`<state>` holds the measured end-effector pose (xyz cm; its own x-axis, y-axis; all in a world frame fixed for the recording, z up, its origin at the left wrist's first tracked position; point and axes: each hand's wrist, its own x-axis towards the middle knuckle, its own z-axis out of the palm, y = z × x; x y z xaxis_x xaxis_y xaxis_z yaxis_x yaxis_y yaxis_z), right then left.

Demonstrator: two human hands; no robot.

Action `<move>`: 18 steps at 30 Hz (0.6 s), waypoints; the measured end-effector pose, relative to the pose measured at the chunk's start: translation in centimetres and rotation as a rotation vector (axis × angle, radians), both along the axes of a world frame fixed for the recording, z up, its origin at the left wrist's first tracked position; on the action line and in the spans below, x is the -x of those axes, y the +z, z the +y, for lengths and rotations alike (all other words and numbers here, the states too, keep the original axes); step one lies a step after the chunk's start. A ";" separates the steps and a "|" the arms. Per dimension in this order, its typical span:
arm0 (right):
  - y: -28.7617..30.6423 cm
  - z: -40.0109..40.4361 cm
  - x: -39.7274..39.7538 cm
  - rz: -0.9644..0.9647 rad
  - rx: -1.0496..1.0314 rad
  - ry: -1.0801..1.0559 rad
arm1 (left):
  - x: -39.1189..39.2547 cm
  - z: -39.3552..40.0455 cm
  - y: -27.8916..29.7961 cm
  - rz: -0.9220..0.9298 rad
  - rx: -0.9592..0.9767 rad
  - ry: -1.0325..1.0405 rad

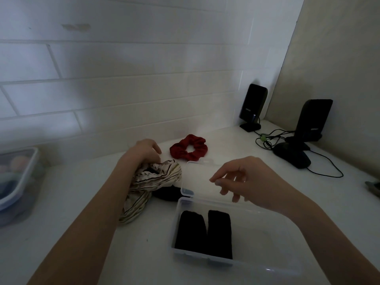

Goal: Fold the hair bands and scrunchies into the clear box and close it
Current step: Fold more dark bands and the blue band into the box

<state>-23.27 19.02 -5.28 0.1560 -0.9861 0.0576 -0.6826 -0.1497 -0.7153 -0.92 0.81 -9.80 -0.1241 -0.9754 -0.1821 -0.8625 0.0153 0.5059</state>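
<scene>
Clear box: near table edge, lid up, two black bands inside. Left hand grips striped scrunchie, half hiding black scrunchie. Right hand loose, empty. Red scrunchie behind, apart.

Two hands, left, right, one clear box, two folded black bands, one red scrunchie, two speakers

Your clear box sits open, lid tipped back, with a folded black band inside (left end). The striped band and red scrunchie lie outside.
</scene>
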 end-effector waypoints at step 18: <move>0.0 0.5 -1.0 0.020 -0.022 0.004 | 0.2 5.1 2.8 0.246 0.049 -0.555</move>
